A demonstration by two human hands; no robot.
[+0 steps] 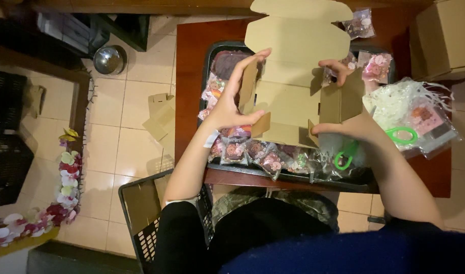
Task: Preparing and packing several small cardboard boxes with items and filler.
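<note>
Box: flat-cut brown cardboard mailer (293, 76), half folded, held above the tray at the middle of the table; lid flap stands open on the far side, side walls partly raised.
Left hand: left hand (232, 104) spread wide, fingers stretched up along the left wall, thumb pressing the small near corner tab; it grips that wall, not closed into a fist.
Right hand: right hand (344, 124) curled round the right wall, fingertips hooked over its far edge, thumb at the near corner tab.
Step in hand: judged as raising the side walls and tucking the corner tabs.
Doing it well: crease each wall fully along its scored line first, keep both walls upright and square, and hold the tabs inside the near wall so they do not spring out; even pressure from both hands should stop the thin card buckling.
Tray: dark shallow tray (210, 56) under the box, full of small clear packets.
Packets: glossy crinkled plastic packets (252, 152) with pink and purple flower-like pieces, lying along the near edge and at the left.
Scissors: green-handled scissors (401, 135) just right of the right hand, partly hidden by the wrist.
Table: dark red-brown wood table (189, 91), smooth.
Crate: black mesh crate (136, 223) on the tiled floor, near left.
</note>
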